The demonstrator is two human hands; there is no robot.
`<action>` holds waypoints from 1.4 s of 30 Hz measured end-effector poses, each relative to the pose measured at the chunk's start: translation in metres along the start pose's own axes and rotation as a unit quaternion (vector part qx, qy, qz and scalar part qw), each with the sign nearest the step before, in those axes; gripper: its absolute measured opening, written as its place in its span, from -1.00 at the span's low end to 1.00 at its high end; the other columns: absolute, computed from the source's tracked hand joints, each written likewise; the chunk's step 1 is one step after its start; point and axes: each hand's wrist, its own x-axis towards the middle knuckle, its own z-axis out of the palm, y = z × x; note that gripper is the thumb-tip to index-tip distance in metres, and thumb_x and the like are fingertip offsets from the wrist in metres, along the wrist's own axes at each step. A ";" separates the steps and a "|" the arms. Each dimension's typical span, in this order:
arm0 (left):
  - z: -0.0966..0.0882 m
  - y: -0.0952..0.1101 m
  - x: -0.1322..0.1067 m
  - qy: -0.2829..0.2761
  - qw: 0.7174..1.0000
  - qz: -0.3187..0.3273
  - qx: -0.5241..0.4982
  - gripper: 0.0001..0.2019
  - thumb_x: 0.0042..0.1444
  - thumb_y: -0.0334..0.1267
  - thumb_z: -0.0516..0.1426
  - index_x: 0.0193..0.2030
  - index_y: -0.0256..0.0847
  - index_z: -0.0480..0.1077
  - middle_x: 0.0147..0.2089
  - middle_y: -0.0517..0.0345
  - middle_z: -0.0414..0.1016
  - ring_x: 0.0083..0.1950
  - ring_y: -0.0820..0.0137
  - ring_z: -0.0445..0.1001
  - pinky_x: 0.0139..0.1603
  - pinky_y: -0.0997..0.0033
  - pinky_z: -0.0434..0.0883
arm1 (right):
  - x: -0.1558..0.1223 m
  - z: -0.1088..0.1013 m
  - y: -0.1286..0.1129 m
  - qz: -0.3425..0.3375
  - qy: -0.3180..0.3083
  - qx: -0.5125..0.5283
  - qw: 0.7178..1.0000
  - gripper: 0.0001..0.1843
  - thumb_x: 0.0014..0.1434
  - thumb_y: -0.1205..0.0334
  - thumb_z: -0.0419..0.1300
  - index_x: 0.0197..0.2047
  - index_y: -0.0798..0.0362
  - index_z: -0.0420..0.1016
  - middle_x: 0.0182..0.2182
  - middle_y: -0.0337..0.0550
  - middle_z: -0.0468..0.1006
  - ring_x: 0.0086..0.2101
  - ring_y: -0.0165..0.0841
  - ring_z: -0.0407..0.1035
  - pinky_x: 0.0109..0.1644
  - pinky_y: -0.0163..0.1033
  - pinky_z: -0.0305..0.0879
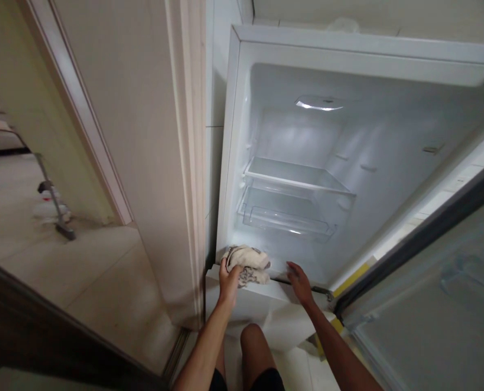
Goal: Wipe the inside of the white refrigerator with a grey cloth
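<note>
An open white refrigerator (237,163) stands in front of me, its compartment lit and bare of food. My left hand (227,278) is closed on a crumpled cream patterned cloth (250,264) pressed against the bottom front edge of the compartment. My right hand (299,280) rests with fingers stretched out on the same lower ledge, just right of the cloth, holding nothing. Inside sit a clear glass shelf (294,176) and a clear plastic drawer (284,214) beneath it.
The fridge door (437,282) swings open to the right, with a clear door bin on it. A beige wall and door frame (184,163) stand left of the fridge. Farther left, a mop (56,209) stands on the tiled floor. My knee (253,339) is below the hands.
</note>
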 end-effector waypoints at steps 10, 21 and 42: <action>0.011 0.085 -0.050 0.010 0.996 -0.004 -0.084 -0.40 -0.05 -0.25 0.14 0.22 -0.14 0.33 0.12 0.01 0.53 0.11 0.23 0.52 0.09 0.29 0.50 | -0.071 0.001 -0.133 0.156 -0.061 0.348 0.922 -0.25 0.11 -0.32 0.30 0.22 -0.05 0.43 0.28 0.15 0.37 0.17 -0.03 0.38 0.10 0.17 0.47; -0.005 0.125 -0.077 -0.276 0.958 0.064 0.050 -0.38 -0.13 -0.41 0.17 0.17 -0.15 0.41 0.23 -0.02 0.50 0.30 0.15 0.41 0.42 0.12 0.27 | -0.074 -0.004 -0.232 0.151 -0.064 0.392 0.905 -0.02 -0.18 -0.23 0.49 0.23 0.09 0.41 -0.07 0.16 0.62 -0.04 0.03 0.53 0.13 0.16 0.44; 0.000 0.118 -0.130 -0.225 0.920 -0.201 -0.250 -0.29 -0.22 0.17 0.41 0.02 -0.25 0.55 -0.04 -0.08 0.68 0.12 0.05 0.58 0.23 0.10 0.44 | -0.083 -0.060 -0.303 -0.190 -0.280 -0.085 0.937 -0.38 0.20 0.17 0.24 0.32 0.05 0.35 0.35 0.10 0.21 0.34 -0.06 0.10 0.46 0.08 0.03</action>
